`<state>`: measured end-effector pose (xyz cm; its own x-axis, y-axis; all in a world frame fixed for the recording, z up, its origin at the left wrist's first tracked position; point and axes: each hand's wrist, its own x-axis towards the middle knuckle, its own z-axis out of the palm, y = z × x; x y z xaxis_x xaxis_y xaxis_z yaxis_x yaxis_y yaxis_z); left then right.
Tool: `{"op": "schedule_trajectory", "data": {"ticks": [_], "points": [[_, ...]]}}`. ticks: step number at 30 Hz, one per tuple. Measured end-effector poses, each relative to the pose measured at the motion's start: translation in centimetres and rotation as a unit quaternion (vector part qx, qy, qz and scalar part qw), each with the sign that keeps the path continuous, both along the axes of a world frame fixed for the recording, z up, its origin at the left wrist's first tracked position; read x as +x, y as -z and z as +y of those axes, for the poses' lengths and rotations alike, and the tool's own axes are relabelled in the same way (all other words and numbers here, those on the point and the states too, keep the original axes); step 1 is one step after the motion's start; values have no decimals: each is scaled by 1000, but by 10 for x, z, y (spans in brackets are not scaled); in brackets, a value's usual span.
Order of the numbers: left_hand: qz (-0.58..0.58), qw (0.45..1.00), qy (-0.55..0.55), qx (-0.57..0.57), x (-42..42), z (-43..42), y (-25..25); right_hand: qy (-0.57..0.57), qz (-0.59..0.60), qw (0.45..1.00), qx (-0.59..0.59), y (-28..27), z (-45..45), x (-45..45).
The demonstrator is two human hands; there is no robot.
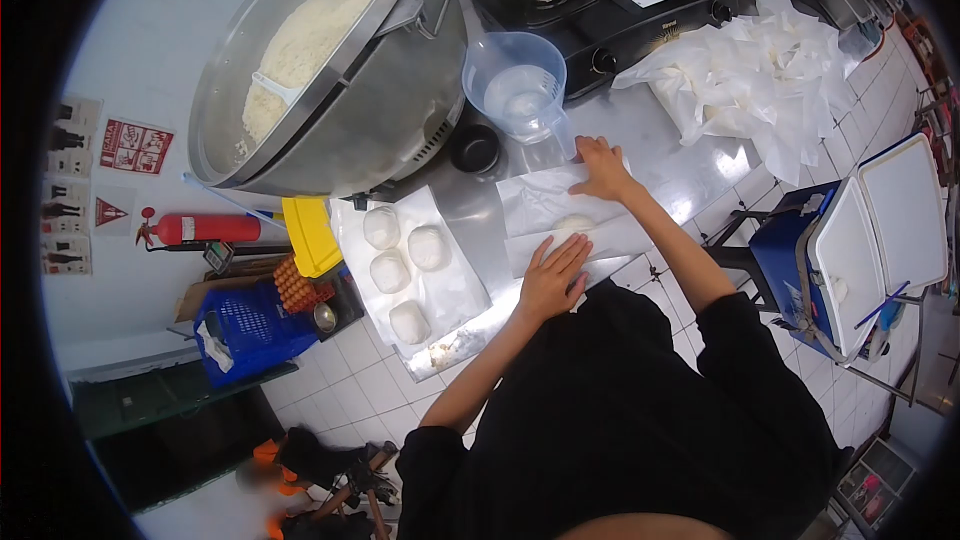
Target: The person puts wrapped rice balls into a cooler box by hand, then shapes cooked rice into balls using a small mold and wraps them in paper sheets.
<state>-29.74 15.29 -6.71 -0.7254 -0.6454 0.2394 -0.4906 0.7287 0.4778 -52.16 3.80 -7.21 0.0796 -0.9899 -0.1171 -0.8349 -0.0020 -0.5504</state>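
Note:
In the head view, a sheet of white wrapping paper (530, 202) lies on the steel table in front of me. A pale rounded mound (575, 224), which looks like rice, shows at the paper's fold and is partly covered. My left hand (553, 282) rests flat on the near part of the paper, just below the mound, fingers stretched. My right hand (603, 172) is at the paper's far right edge, thumb and fingers apart, touching it. To the left, several rounded white-wrapped bundles (390, 272) sit on more white sheets (455, 285).
A big steel pot of rice (330, 50) with a white scoop stands at the back left. Behind the paper are a water jug (515, 90) and a small black bowl (475, 149). A gas stove (600, 30) and crumpled wrapped packets (750, 80) lie beyond; a blue cooler (800, 250) stands right.

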Motion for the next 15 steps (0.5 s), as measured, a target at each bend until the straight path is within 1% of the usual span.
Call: {"op": "schedule_trajectory", "data": {"ticks": [1,4,5,7,10,11,13,15], "points": [[14,1000,-3,12,0,-3,-2,-9,5,995,102,0,-11,-1],[37,999,-13,35,1,-10,-7,-118,46,988,90,1,-15,-11],[43,998,-15,39,1,-12,-8,-137,19,988,62,2,-11,-13],[55,997,-21,53,0,-13,-10,-173,-31,984,4,-17,6,-15],[83,993,-41,78,-2,-16,-8,-251,-27,965,-73,-36,45,-12],[93,991,-49,87,-3,-17,-7,-252,1,962,-106,-37,59,-10],[73,992,-58,90,-7,-21,-10,-250,58,951,-173,-36,86,-7],[70,992,-56,86,-8,-23,-10,-221,22,954,-203,-26,102,-8]]}}
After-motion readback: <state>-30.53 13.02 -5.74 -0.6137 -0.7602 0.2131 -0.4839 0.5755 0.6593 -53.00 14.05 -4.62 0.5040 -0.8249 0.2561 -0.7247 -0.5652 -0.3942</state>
